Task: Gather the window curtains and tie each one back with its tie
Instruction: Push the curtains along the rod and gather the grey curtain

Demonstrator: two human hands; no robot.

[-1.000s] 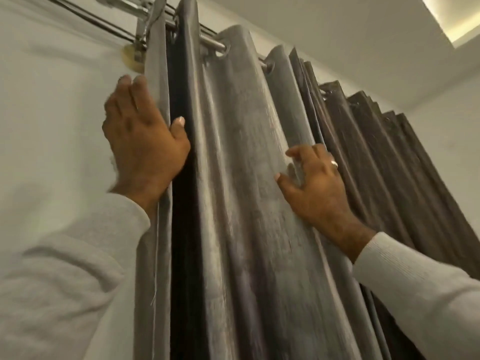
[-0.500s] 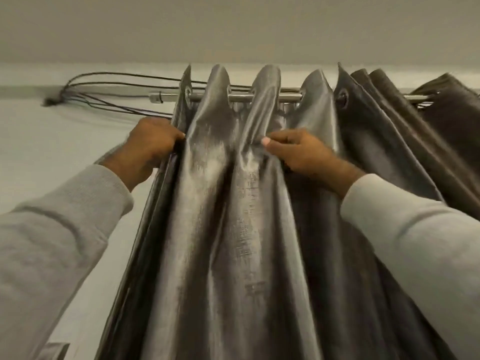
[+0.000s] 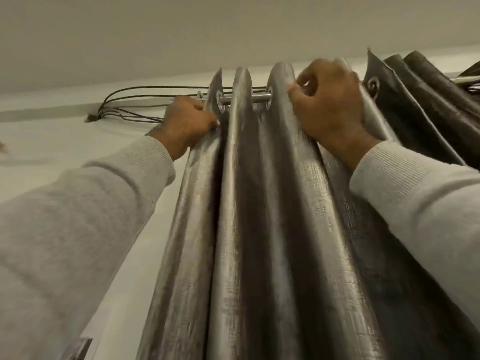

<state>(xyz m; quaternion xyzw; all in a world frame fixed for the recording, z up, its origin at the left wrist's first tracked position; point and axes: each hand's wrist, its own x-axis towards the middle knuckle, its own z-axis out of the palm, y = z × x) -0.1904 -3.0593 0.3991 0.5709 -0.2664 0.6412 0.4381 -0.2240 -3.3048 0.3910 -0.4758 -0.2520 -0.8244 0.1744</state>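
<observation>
A grey shiny curtain (image 3: 249, 216) hangs in tight folds from a metal rod (image 3: 259, 98) through round eyelets. My left hand (image 3: 185, 124) grips the curtain's left edge just under the rod. My right hand (image 3: 331, 105) is closed over the top of a fold to the right, near the rod. More folds of the curtain (image 3: 420, 100) spread out to the far right. No tie is in view.
Several dark cables (image 3: 135, 105) run along the white wall (image 3: 65, 141) to the left of the rod and meet at a hole. The ceiling (image 3: 207, 29) is close above the rod.
The folds between my hands have been pushed closer together. My right hand has risen from the front of a fold to the top by the rod. The view has moved closer.
</observation>
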